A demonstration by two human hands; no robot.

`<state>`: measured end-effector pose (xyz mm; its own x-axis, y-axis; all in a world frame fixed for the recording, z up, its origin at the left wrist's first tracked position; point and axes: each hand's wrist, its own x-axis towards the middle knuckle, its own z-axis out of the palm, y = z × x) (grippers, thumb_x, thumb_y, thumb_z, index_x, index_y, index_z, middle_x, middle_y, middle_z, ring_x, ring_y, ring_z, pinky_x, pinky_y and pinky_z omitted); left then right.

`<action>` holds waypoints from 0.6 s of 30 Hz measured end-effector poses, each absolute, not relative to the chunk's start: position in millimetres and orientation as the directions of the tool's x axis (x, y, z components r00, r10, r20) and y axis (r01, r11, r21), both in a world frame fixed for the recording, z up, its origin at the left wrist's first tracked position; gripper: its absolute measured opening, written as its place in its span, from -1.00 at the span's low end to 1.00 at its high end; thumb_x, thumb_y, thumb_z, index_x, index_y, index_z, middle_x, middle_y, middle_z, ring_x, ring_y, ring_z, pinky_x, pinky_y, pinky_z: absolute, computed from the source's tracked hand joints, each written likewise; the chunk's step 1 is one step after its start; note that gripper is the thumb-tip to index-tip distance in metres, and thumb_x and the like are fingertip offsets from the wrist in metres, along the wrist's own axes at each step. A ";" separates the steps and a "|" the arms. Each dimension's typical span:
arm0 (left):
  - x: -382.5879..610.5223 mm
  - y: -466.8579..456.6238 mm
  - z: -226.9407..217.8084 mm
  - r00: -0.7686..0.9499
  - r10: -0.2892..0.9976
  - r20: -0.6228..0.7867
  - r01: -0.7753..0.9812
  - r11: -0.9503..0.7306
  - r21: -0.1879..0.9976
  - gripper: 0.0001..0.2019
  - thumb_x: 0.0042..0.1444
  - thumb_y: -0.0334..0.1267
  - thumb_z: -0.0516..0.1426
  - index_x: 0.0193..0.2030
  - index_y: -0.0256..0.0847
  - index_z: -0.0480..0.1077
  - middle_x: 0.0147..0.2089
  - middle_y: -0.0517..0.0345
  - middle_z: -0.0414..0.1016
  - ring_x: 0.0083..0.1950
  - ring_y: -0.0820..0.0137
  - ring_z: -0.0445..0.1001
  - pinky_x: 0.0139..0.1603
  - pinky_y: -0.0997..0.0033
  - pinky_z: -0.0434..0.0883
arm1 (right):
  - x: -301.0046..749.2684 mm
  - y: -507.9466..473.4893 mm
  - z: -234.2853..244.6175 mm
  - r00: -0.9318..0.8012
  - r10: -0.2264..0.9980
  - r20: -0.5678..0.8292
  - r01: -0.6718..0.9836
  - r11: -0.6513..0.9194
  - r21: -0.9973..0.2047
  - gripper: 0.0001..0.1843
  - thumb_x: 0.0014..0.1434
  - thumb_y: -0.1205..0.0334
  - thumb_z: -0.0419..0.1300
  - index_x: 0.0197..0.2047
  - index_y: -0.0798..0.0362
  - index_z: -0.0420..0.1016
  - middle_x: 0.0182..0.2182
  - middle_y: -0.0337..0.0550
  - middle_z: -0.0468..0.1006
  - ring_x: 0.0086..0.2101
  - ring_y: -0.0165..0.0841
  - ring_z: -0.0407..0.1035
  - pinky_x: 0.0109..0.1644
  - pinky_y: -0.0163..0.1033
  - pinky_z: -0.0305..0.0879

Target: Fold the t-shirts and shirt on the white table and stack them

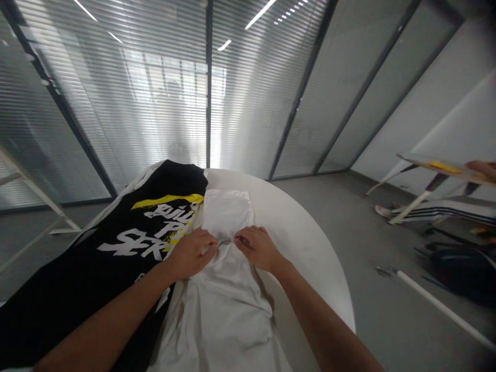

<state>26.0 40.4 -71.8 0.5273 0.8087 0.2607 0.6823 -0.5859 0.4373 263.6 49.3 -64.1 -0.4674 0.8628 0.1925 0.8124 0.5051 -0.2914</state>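
Note:
A white cloth garment (236,305) stretches from the bottom of the view toward the table's middle, with loose wrinkles in it. Its far part, a smooth square-edged piece of white fabric (227,209), lies beyond my hands. My left hand (194,253) pinches the white cloth on the left, and its wrist passes over a black printed garment (101,279). On the right, my right hand (258,248) has its fingers curled on the same cloth. Between the two hands a small dark gap or crease shows in the fabric. The fingertips' exact hold is partly hidden.
The round white table (302,232) has its curved edge to the right. Glass partitions with blinds (170,103) rise behind it. On the right stand another table (437,165), a person's striped trouser leg (445,211) and a white pole (442,305) near the floor.

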 end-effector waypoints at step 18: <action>28.8 46.2 -79.0 0.505 0.788 0.353 0.677 -0.615 0.404 -0.71 0.23 -0.20 0.05 0.02 -0.15 0.48 -0.05 -0.03 0.51 0.02 0.22 0.39 0.10 0.17 0.29 | 270.0 55.4 -67.4 -0.459 0.865 0.204 0.769 0.502 -0.396 -0.70 0.10 0.30 0.20 -0.08 0.00 0.58 -0.10 -0.10 0.58 -0.05 -0.24 0.37 0.06 -0.19 0.16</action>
